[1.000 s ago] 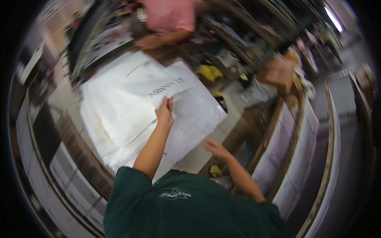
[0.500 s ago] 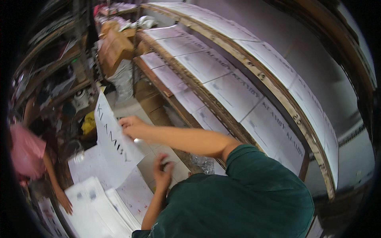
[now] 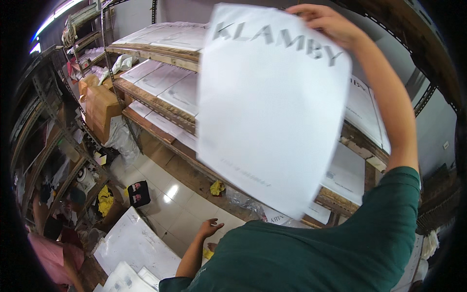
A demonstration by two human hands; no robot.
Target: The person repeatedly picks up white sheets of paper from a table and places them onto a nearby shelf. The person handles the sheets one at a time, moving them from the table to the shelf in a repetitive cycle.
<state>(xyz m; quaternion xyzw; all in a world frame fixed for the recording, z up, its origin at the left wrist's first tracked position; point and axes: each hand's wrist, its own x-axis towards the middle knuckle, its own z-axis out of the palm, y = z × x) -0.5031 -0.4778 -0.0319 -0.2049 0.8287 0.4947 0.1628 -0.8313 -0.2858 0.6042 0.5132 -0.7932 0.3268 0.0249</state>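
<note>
My right hand (image 3: 323,22), raised high, pinches the top edge of a large white sheet (image 3: 272,112) with dark lettering across its upper part. The sheet hangs down at a slight tilt in front of the shelves and hides part of them. Down low, my left hand (image 3: 210,227) is empty, its fingers apart, over the tiled floor beside the table. The white table (image 3: 141,243) stands to its left. A stack of white sheets (image 3: 124,280) lies on the table's near end.
Wooden shelves on metal frames hold rows of white sheets (image 3: 165,36). Cardboard boxes (image 3: 102,112) and a clear plastic bag (image 3: 124,141) stand at the far left. A black bag (image 3: 138,193) is on the floor. Another person in pink (image 3: 53,255) is at the lower left.
My right hand has carried the white sheet from above the table up and right to the shelves. My view has turned right. My left hand stays low and empty.
</note>
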